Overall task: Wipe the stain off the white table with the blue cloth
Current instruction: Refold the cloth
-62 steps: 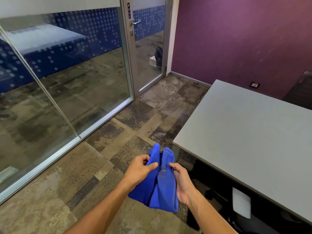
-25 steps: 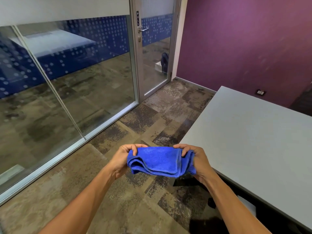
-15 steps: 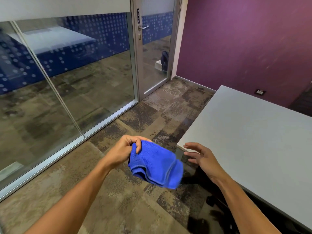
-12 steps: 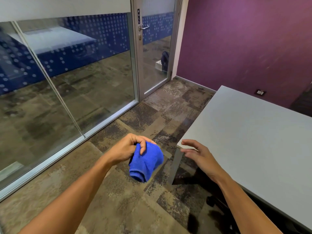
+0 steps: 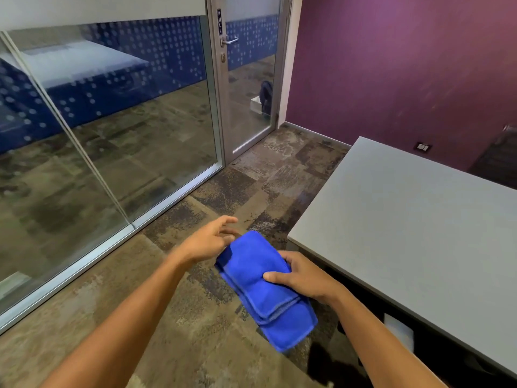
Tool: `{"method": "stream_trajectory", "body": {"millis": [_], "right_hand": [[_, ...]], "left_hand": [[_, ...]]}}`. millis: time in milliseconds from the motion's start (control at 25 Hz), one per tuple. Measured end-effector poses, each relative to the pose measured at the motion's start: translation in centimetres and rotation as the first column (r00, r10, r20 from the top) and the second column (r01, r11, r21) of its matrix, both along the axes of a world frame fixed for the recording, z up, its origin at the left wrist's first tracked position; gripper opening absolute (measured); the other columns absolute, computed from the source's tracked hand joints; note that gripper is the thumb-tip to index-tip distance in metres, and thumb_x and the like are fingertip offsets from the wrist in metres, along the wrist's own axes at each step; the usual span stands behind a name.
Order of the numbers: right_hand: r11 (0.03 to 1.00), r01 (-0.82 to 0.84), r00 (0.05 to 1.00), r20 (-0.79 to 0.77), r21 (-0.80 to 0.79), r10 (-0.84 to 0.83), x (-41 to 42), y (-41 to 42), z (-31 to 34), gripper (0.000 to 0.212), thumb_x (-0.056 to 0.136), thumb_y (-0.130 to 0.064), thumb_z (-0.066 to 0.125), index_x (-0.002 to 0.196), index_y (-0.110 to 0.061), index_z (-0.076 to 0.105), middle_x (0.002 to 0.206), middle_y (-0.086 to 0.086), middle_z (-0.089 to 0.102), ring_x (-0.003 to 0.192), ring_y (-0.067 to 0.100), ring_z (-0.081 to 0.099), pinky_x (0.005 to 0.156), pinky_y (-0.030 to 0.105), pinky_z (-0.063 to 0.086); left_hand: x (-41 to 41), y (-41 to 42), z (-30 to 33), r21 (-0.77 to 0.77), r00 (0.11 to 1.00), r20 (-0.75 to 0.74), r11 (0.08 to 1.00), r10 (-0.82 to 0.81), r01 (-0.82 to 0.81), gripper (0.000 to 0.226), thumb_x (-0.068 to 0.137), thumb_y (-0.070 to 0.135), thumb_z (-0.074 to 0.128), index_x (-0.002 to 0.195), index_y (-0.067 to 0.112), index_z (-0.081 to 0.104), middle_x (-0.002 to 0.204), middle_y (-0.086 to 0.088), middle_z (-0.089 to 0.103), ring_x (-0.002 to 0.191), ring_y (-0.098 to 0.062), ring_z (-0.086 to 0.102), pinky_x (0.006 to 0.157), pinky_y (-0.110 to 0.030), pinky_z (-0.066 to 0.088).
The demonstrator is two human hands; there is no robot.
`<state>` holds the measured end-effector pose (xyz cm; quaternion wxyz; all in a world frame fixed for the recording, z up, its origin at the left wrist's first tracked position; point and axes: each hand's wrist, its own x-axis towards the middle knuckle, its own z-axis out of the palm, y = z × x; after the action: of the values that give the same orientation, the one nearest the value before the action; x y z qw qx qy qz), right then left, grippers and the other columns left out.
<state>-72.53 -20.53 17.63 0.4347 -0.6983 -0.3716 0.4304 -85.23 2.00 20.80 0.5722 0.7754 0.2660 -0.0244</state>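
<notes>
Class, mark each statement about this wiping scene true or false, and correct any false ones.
1. The right hand holds the blue cloth. True.
2. The cloth lies spread flat on the white table. False: it is folded, held in the air beside the table.
3. The left hand has its fingers open. True.
4. The glass door stands wide open. False: it is closed.
</notes>
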Motion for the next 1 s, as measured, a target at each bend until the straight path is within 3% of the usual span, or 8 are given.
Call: {"method": "stream_trajectory", "body": {"millis": [120,280,400,480,640,840,920,1000], "right_hand": [[0.954,0.299,0.891,-0.354,-0.015,-0.285,0.2,0.1,-1.7,0.037,0.094,-0.023,0.075,0.129,-0.017,0.066,0.123,0.007,0.075,0.111,0.027,0.073,0.096,0.045,0.058],[0.823,0.564,0.621,-0.628,-0.058,-0.47,0.3,0.7,-2.5,0.047,0.091,0.0,0.071,0.135,-0.01,0.06,0.129,0.014,0.071,0.115,0.035,0.07,0.094,0.05,0.057],[0.818,0.575,0.631,-0.633,-0.006,-0.448,0.1,0.3,-2.5,0.053,0.086,0.011,0.07,0.134,-0.009,0.059,0.129,0.014,0.071,0.116,0.034,0.07,0.097,0.051,0.056],[0.821,0.571,0.726,-0.474,0.014,-0.497,0.0,-0.3,-2.6,0.058,0.085,0.011,0.073,0.135,-0.014,0.058,0.13,0.008,0.071,0.115,0.026,0.071,0.097,0.047,0.058],[0.865,0.493,0.864,-0.167,0.094,-0.475,0.0,-1.9,-3.2,0.056,0.087,0.007,0.073,0.125,-0.031,0.058,0.121,-0.013,0.071,0.108,0.005,0.071,0.087,0.028,0.059],[0.885,0.425,0.887,0.106,0.189,-0.449,0.7,-3.3,-3.9,0.054,0.078,0.021,0.054,0.092,-0.029,0.069,0.102,-0.011,0.076,0.098,0.009,0.071,0.085,0.032,0.055],[0.889,0.41,0.89,0.124,0.206,-0.439,1.1,-3.7,-4.3,0.055,0.075,0.023,0.047,0.078,-0.029,0.066,0.111,-0.012,0.076,0.113,0.009,0.068,0.096,0.033,0.052],[0.912,0.36,0.897,0.195,0.196,-0.396,1.3,-4.1,-4.4,0.057,0.07,0.021,0.043,0.077,-0.031,0.066,0.116,-0.016,0.075,0.12,0.005,0.065,0.103,0.033,0.048]], "left_hand": [[-0.4,-2.8,-2.7,-0.114,0.931,0.009,0.925,0.365,-0.362,0.059,0.093,0.047,0.061,0.143,0.021,0.044,0.141,0.002,0.053,0.125,-0.02,0.054,0.109,-0.044,0.044],[-0.4,-7.9,-4.8,-0.682,0.964,-0.112,0.687,0.242,-0.252,0.061,0.09,0.056,0.054,0.132,0.013,0.062,0.133,-0.017,0.065,0.115,-0.029,0.066,0.098,-0.044,0.053],[0.0,-9.5,-5.7,-0.822,0.954,-0.088,0.52,0.286,-0.231,0.061,0.088,0.057,0.054,0.13,0.014,0.066,0.129,-0.015,0.068,0.117,-0.034,0.065,0.105,-0.051,0.047],[0.0,-9.4,-6.0,-0.862,0.961,-0.065,0.47,0.269,-0.189,0.065,0.091,0.061,0.047,0.131,0.013,0.066,0.134,-0.018,0.064,0.123,-0.037,0.061,0.109,-0.055,0.043],[0.2,-9.6,-5.5,-0.835,0.975,-0.104,0.515,0.195,-0.193,0.063,0.087,0.051,0.057,0.133,0.008,0.063,0.13,-0.017,0.067,0.109,-0.031,0.07,0.096,-0.046,0.056],[0.1,-10.6,-7.2,-0.833,0.923,-0.221,0.43,0.317,-0.347,0.077,0.091,0.074,0.037,0.137,0.015,0.055,0.137,-0.02,0.06,0.12,-0.041,0.062,0.098,-0.057,0.051],[0.1,-11.8,-7.7,-0.617,0.843,-0.338,0.578,0.418,-0.534,0.08,0.086,0.079,0.037,0.132,0.017,0.057,0.135,-0.014,0.062,0.117,-0.035,0.063,0.096,-0.053,0.05],[-0.7,-13.4,-8.1,-0.286,0.77,-0.189,0.715,0.61,-0.637,0.061,0.092,0.072,0.037,0.126,0.023,0.052,0.138,-0.005,0.054,0.124,-0.027,0.054,0.102,-0.046,0.043]]}}
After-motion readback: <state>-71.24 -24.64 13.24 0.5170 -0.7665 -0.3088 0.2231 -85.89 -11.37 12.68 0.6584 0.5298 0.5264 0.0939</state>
